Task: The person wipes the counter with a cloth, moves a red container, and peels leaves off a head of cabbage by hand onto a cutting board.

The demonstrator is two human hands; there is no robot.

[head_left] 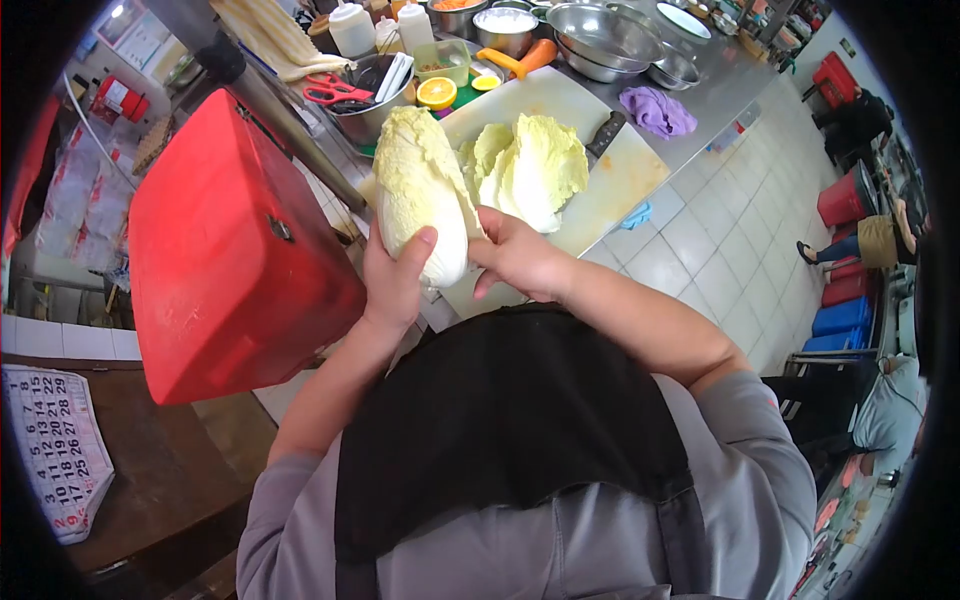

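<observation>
A pale napa cabbage (422, 200) is held up in front of my apron, its leafy end pointing away from me. My left hand (392, 278) is wrapped round its left side and base, the thumb lying across the white part. At the cabbage's right side, my right hand (525, 258) pinches the edge of an outer leaf near the base; part of that leaf stands slightly off the head. Just beyond, several loose cabbage leaves (535, 175) lie on a white cutting board (632, 178). A dark knife handle (606, 133) shows beside them, its blade hidden.
Left of me stands a big red box (225, 260). Behind the board are a yellow peeler (505, 62), a carrot (540, 55), half an orange (436, 94), red scissors (335, 90) in a metal container and metal bowls (605, 35). A purple cloth (657, 110) lies at the right edge.
</observation>
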